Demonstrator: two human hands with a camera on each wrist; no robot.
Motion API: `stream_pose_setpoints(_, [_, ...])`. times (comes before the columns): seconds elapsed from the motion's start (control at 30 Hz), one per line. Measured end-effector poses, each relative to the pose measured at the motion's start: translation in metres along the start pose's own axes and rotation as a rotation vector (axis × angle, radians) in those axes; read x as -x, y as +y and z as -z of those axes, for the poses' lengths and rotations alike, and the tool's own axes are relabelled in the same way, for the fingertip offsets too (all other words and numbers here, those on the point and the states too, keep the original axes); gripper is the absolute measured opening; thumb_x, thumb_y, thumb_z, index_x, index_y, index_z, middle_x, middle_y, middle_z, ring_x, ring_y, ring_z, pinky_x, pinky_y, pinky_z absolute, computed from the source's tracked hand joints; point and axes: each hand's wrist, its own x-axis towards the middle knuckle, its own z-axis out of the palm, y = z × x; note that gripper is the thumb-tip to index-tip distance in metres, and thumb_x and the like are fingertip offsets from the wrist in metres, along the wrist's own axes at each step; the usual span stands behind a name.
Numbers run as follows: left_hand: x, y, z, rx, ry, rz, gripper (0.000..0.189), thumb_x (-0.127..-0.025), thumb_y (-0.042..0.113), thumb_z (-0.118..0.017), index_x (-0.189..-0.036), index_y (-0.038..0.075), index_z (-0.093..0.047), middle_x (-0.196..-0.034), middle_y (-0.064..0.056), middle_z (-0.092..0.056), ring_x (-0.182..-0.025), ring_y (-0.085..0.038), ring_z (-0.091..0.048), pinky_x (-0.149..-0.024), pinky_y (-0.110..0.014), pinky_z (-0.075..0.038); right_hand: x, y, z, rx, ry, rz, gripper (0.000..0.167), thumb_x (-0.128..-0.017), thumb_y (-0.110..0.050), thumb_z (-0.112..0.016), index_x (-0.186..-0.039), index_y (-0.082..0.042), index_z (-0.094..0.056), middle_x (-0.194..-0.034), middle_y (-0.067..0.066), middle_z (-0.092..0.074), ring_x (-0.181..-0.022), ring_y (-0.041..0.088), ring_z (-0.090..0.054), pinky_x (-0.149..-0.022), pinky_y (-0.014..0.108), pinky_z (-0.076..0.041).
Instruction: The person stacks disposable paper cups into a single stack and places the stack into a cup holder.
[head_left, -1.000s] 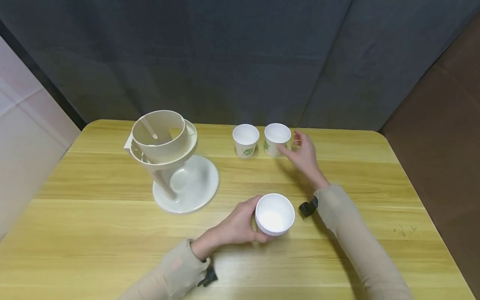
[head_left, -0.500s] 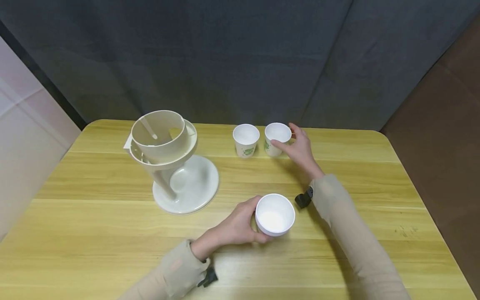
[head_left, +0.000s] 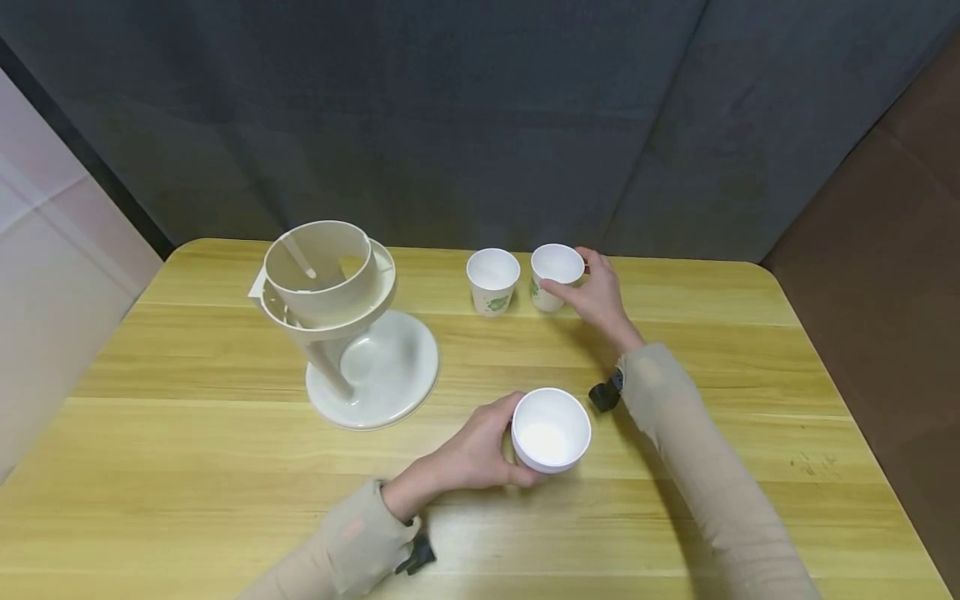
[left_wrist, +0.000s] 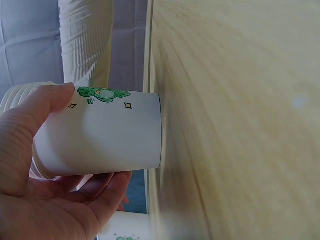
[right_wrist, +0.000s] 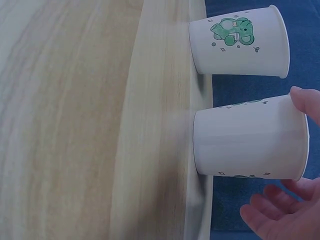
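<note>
My left hand (head_left: 480, 447) grips a stack of white paper cups (head_left: 551, 429) near the front middle of the table. Several nested rims show on the stack (left_wrist: 100, 135) in the left wrist view, and its base is on or close to the wood. At the back, my right hand (head_left: 597, 293) pinches a single paper cup (head_left: 553, 275) near its rim, thumb on one side and a finger on the other. This cup (right_wrist: 250, 140) is upright. Just left of it stands another paper cup (head_left: 492, 283), printed with a green bear, touched by neither hand.
A cream plastic stand with a ring-shaped holder (head_left: 322, 275) and a round white base (head_left: 390, 367) occupies the left part of the wooden table (head_left: 187, 467). A dark curtain (head_left: 450, 125) hangs behind the table's back edge.
My right hand has moved slightly left, and its thumb and finger have closed onto the right-hand cup. That cup has shifted a touch. The left hand and its stack stay put.
</note>
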Motion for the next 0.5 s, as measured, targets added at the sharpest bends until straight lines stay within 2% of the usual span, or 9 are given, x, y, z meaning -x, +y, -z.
stream_pose_setpoints(0.27, [-0.0004,0.0005,0.0005,-0.001,-0.001,-0.007,0.074,-0.061,0.013,-0.086,-0.125,0.002,-0.049,-0.116,-0.008,-0.060,-0.108,-0.020,-0.056,-0.097,-0.034,-0.044,0.0005,0.0004,-0.0004,0.005,0.042,0.033,0.071,-0.072,-0.024,-0.080,-0.127,0.006,-0.045,-0.119,0.021,-0.051,-0.108,0.032,-0.046,-0.092,0.042,-0.039])
stream_pose_setpoints(0.5, [-0.0012,0.0015,0.0010,0.000,0.001,0.000,0.075,-0.061,0.013,-0.086,-0.125,0.001,-0.049,-0.116,-0.008,-0.060,-0.108,-0.021,-0.056,-0.097,-0.035,-0.044,0.0055,0.0026,0.0046,-0.014,0.053,0.038,0.069,-0.071,-0.022,-0.080,-0.125,0.006,-0.047,-0.117,0.021,-0.053,-0.107,0.032,-0.047,-0.091,0.042,-0.039])
